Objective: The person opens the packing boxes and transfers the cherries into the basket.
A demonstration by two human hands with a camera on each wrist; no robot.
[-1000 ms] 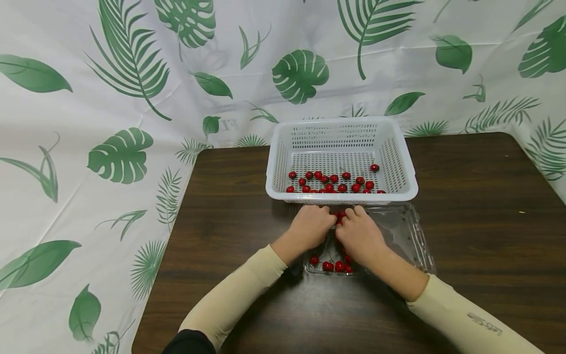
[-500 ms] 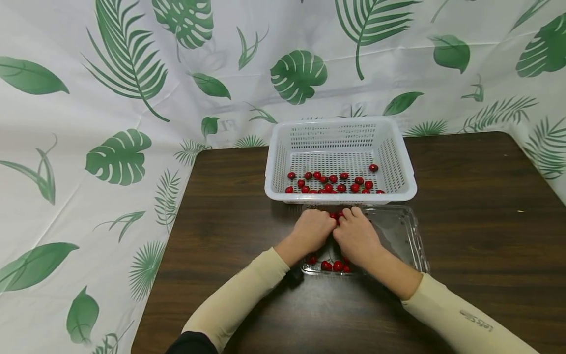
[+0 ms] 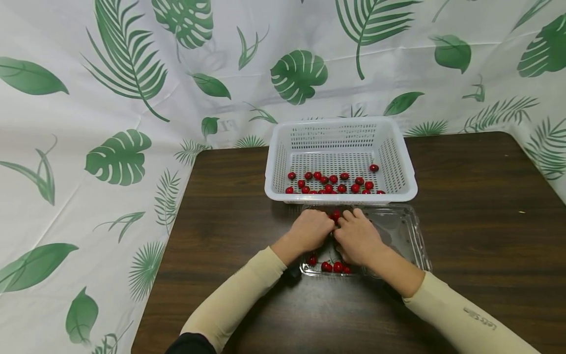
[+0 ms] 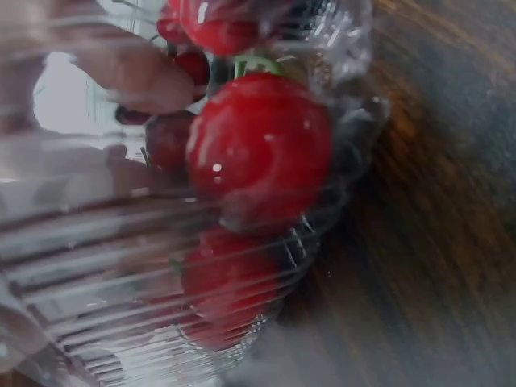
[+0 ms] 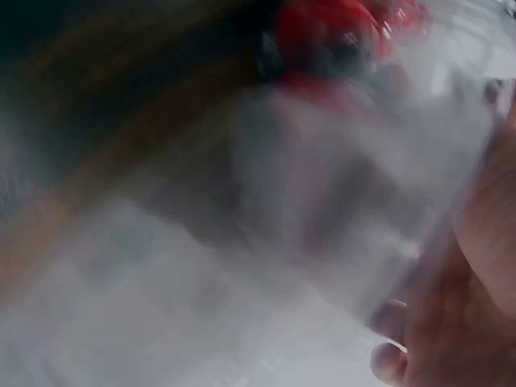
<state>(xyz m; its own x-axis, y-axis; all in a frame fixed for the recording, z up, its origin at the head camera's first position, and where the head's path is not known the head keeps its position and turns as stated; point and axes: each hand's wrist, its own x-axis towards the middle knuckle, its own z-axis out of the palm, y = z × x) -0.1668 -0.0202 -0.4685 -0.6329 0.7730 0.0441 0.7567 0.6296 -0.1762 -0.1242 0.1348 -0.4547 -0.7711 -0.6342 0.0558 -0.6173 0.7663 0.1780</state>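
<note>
Room over table [image 3: 477,196] either side, white basket [image 3: 341,197] a barrier ahead.

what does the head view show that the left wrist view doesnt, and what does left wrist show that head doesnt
Only the head view: the leaf-print sheet, the cream sleeves and the perforated white basket as a whole.

Only the left wrist view: a clearly green stem, and a close look through the ridged wall of the clear plastic container.

Both: red cherries, that container, the dark wood-grain table and fingers.
</note>
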